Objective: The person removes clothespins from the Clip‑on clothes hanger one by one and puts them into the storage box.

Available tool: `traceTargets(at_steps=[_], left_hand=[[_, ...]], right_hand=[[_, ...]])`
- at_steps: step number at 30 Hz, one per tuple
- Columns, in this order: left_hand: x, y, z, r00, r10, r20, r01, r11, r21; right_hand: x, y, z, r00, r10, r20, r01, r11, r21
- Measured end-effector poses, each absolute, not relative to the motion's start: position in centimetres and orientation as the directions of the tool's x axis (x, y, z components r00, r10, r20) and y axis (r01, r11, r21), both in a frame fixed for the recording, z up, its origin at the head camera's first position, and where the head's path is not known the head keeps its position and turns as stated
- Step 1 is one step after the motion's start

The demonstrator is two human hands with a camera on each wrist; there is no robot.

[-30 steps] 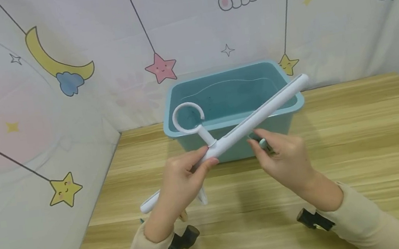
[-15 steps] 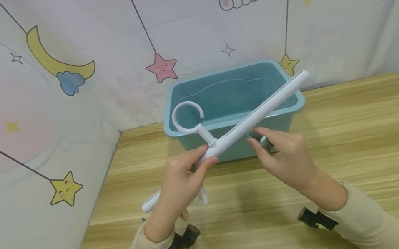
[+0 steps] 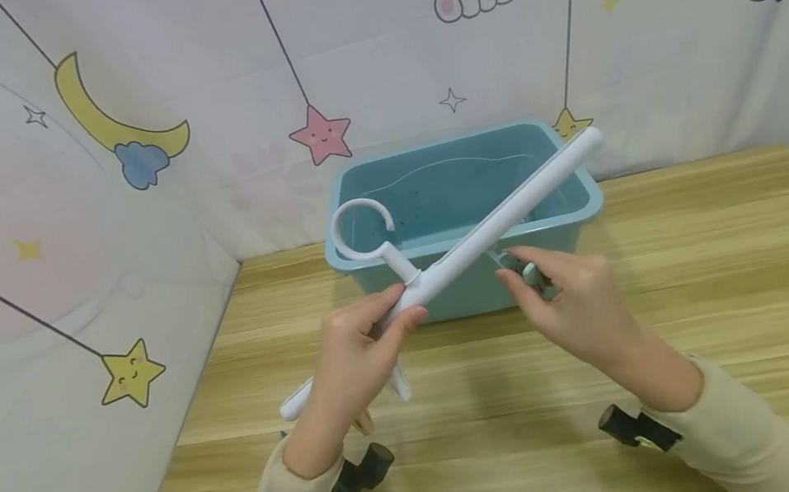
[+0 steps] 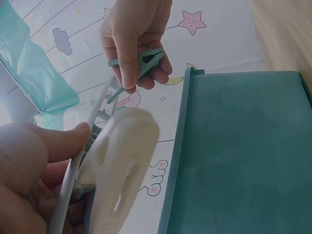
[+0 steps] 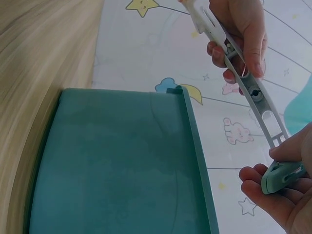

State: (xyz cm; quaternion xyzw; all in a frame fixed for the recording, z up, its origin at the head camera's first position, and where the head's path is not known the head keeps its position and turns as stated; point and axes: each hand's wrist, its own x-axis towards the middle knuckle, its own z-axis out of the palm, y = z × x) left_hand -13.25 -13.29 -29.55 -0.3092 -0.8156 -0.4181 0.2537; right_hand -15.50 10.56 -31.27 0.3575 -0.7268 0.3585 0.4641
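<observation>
A white travel hanger (image 3: 510,214) with a round hook slants upward to the right in front of the bin. Just below the hook, my left hand (image 3: 359,346) pinches it between thumb and fingers. A green clothespin (image 3: 531,272) is pinched in my right hand (image 3: 585,304), its far end close to the underside of the hanger's right arm. The right wrist view shows the hanger's hollow underside (image 5: 256,92) and the clothespin (image 5: 278,176) by its lower end. Beneath my left hand hang a white clothespin (image 3: 399,382) and a beige one (image 3: 364,423), both partly hidden.
A teal plastic bin (image 3: 469,243) stands behind the hands on the wooden table (image 3: 728,277), near the back wall. Printed cloth (image 3: 383,48) with stars and moons covers the walls. Black wrist cameras (image 3: 361,475) sit at both cuffs.
The hanger's right end has risen a little and its hook has shifted slightly left. My right hand has moved slightly right, and more of the green clothespin shows.
</observation>
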Motion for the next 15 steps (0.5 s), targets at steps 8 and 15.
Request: traceTargets(at_steps=[8, 15], left_hand=[[-13.4, -13.7, -29.6, -0.659, 0.271, 0.701, 0.731, 0.452, 0.512], [-13.2, -13.9, -29.3, -0.666, 0.255, 0.701, 0.724, 0.449, 0.524]], right_hand=[[-15.8, 11.7, -30.8, -0.360, -0.185, 0.915, -0.821, 0.528, -0.216], [-16.8, 13.5, -29.8, -0.477, -0.144, 0.867, -0.774, 0.536, -0.337]])
